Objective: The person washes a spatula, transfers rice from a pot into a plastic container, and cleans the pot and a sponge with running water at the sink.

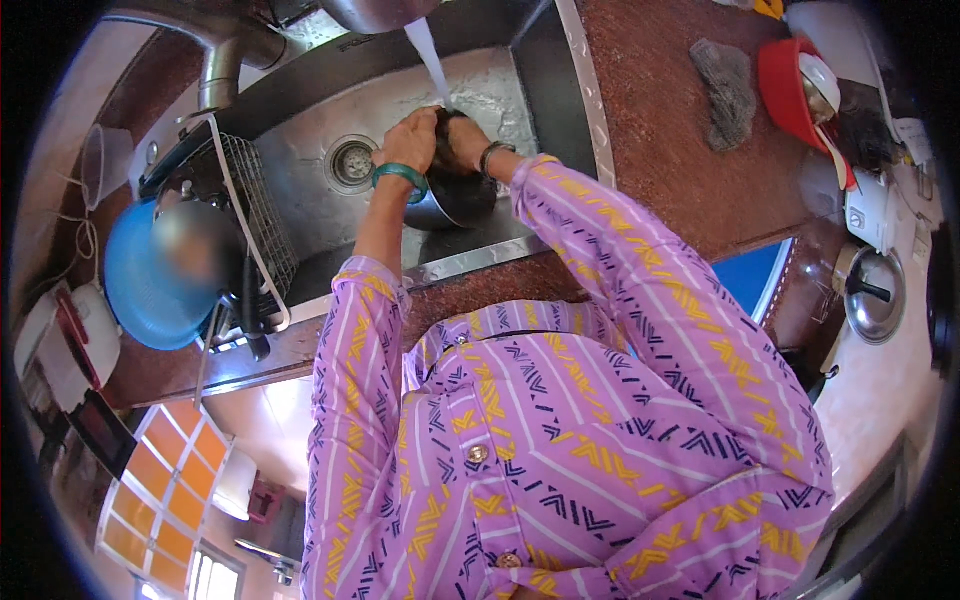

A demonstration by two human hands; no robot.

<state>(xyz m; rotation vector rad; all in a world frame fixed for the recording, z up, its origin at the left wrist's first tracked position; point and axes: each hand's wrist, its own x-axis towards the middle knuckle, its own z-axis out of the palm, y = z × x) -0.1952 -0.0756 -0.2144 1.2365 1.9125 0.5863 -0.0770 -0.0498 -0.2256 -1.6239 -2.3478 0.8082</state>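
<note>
Both of my hands are together over the stainless steel sink (300, 165), under a stream of running water (429, 60). My left hand (409, 141), with a green bangle at the wrist, grips a dark object (445, 139) from the left. From the other side my right hand (466, 142), with a dark bangle, holds the same object. Just below the hands a dark metal pot (450, 202) sits tilted in the sink. Whether the dark object is part of the pot, I cannot tell. Fingers and shadow hide much of it.
A wire dish rack (259, 217) stands at the sink's left, beside a blue plastic bowl or basin (142, 292). The drain (352, 164) lies left of my hands. A grey cloth (724, 94) and a red container (784, 90) are on the brown counter (652, 180) at right.
</note>
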